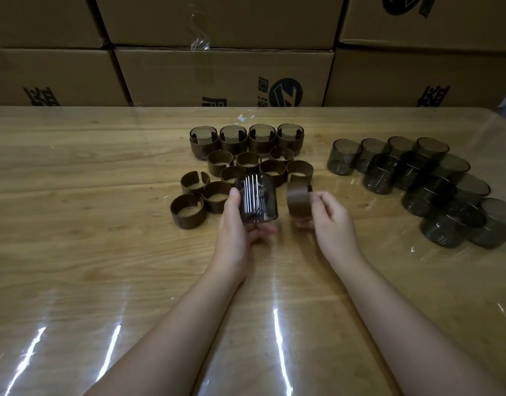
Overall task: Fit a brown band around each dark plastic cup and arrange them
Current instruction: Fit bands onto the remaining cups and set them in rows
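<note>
Now, cup (pixel 256 200) beside band (pixel 298 202).
Left grip (pixel 235 224) curls round the cup; just right of it, right grip (pixel 330 217) pinches the band. Pushed on tilted, the band could jam or spring off.

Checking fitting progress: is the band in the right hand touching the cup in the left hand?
Apart. The head view shows a strip of table between the cup and the band.

A warehouse packing room: stacked cardboard cartons (pixel 223 75) behind worktable (pixel 74 181).
</note>
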A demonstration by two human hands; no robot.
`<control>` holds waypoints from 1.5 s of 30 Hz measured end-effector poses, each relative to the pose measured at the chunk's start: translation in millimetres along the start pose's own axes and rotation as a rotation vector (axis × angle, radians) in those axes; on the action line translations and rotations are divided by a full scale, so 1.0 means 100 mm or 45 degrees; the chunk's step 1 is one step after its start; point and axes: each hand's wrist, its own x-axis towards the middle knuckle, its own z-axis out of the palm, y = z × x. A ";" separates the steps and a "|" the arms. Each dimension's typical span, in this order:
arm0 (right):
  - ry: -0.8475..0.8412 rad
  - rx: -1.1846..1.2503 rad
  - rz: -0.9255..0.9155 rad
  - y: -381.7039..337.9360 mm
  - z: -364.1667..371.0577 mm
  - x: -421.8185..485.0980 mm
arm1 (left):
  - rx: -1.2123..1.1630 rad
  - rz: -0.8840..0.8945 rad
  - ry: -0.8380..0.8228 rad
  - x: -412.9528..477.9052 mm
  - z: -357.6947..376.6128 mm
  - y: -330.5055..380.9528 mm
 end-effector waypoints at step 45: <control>-0.276 0.147 -0.176 -0.24 0.04 -0.21 | 0.344 0.117 -0.300 -0.11 -0.01 0.02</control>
